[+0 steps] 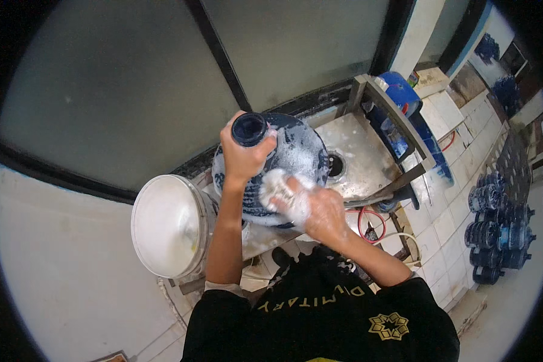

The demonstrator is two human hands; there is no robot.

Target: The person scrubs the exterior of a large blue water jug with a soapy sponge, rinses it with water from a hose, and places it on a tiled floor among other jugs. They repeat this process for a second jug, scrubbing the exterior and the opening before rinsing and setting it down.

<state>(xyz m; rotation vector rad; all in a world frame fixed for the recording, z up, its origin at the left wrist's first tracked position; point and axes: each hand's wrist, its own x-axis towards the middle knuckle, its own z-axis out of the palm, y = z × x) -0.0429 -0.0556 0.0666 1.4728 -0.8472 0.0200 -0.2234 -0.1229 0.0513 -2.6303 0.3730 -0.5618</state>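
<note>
Black shirt nearest, left hand clasps jug's neck, right hand slants leftward.

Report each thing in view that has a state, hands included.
Blue jug, lathered.
Left hand, closed around the jug's neck.
White scrubber, sudsy, against the jug.
Right hand, foamy, closed on the scrubber.
White bucket, beside the jug; lidded or not, unclear.
Red hose, looped.
Distant jugs, grouped close together.

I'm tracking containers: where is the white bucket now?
In the head view, the white bucket is left of centre, just left of the left forearm and the foamy blue jug, near the dark window frame.
</note>
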